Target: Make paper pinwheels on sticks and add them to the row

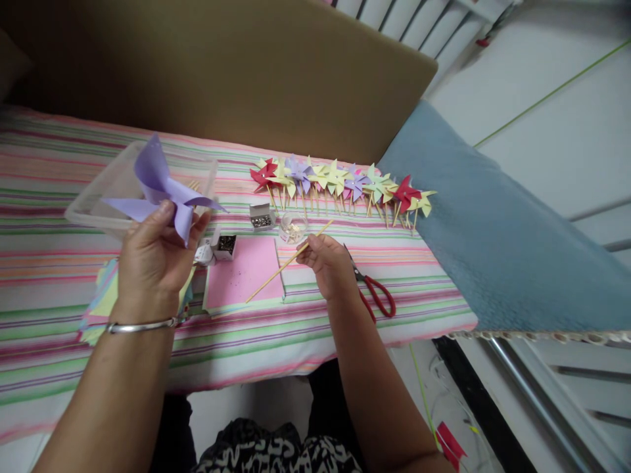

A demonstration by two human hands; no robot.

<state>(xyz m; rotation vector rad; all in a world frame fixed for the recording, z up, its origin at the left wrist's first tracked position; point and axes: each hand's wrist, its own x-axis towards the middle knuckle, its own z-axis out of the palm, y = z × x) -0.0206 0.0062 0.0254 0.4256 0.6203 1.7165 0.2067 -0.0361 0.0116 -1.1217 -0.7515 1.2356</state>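
Observation:
A purple paper pinwheel [158, 180] is pinched at its middle between the thumb and fingers of my left hand [156, 253], above the near side of a clear plastic box [93, 197]. My right hand [328, 263] grips a thin wooden stick [276, 272], which slants over a pink sheet of paper [251, 269]. The stick's lower end points toward me. Beside my right wrist lie red-handled scissors [379, 295], their blades partly hidden behind the hand. Between the hands stand a small box of dark pins [225, 246], another small box of metal pins [261, 220] and a round clear tub [294, 228].
Several finished pinwheels [335, 177] on sticks lie in a row along the back. A stack of coloured paper [101, 302] is partly behind my left forearm. A large brown board [221, 72] borders the striped tablecloth [296, 341]; blue fabric [493, 230] lies at right.

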